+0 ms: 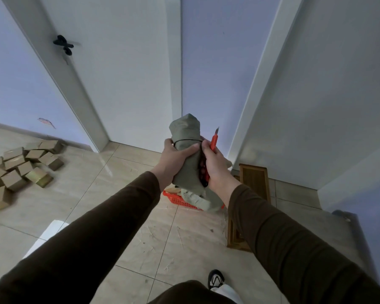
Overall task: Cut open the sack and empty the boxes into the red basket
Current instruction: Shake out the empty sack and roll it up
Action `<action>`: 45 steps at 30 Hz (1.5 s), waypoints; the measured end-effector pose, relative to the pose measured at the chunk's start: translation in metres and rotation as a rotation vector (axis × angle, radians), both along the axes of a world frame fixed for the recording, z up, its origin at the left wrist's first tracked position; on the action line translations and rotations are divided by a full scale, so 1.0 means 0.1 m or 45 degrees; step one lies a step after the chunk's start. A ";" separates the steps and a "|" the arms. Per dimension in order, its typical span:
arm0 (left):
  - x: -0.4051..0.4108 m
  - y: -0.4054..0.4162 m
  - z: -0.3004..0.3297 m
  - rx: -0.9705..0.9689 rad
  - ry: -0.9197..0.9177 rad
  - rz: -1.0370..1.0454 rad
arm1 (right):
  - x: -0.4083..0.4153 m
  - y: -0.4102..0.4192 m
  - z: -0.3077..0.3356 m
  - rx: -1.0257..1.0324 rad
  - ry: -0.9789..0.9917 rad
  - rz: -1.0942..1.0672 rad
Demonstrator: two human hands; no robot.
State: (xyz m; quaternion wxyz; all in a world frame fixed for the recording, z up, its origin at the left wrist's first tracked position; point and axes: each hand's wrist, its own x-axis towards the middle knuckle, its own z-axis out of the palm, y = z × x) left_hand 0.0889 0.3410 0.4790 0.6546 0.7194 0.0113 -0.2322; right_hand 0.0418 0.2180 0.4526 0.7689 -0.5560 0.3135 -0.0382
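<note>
I hold a grey-green sack (185, 132) up in front of me, its gathered top bound with a cord. My left hand (176, 160) is wrapped around the sack's neck. On the sack's right side, my right hand (215, 165) grips a red utility knife (213, 142) with its blade pointing up. The lower part of the sack hangs down into a red basket (177, 199) on the floor, which my arms and the sack mostly hide.
A pile of brown cardboard boxes (20, 167) lies on the tiled floor at the left. A wooden frame (253, 183) leans by the wall at the right. White doors stand ahead, and my shoe (215, 278) is below.
</note>
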 end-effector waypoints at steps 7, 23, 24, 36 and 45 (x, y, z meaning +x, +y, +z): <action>0.00 0.05 -0.05 -0.465 0.372 -0.067 | -0.01 -0.07 -0.02 0.215 0.020 0.119; -0.02 -0.02 -0.07 0.206 -0.122 -0.052 | -0.04 0.06 -0.16 0.111 -0.166 0.004; -0.05 -0.02 -0.06 0.171 -0.115 -0.078 | -0.03 0.08 -0.17 0.069 -0.171 0.026; -0.09 0.07 -0.17 -0.469 0.246 0.115 | -0.14 -0.17 0.00 0.399 0.120 0.052; -0.11 0.00 -0.21 -0.539 0.291 -0.105 | -0.29 -0.07 0.01 0.600 0.116 0.007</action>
